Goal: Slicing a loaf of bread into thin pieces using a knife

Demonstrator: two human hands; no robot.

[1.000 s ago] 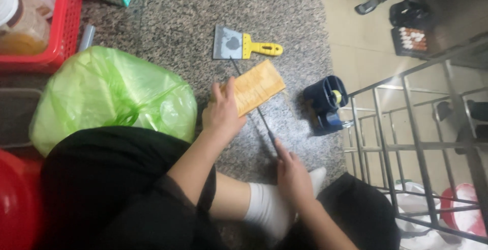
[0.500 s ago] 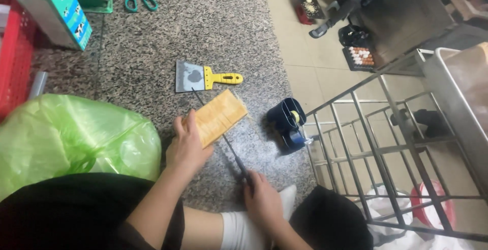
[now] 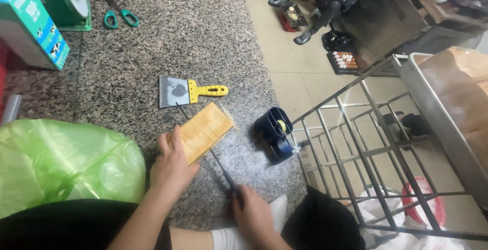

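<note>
Left hand [image 3: 173,166] presses flat, fingers released, on the bread [image 3: 203,132]; right hand [image 3: 252,214], near, grasps a knife [image 3: 203,140] across it.

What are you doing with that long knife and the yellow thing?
A person is cutting a flat yellow slab on a granite counter. The left hand presses the slab down, while the right hand grips a long thin knife laid across it. A yellow-handled scraper lies just beyond, and a green plastic bag sits to the left.
</note>
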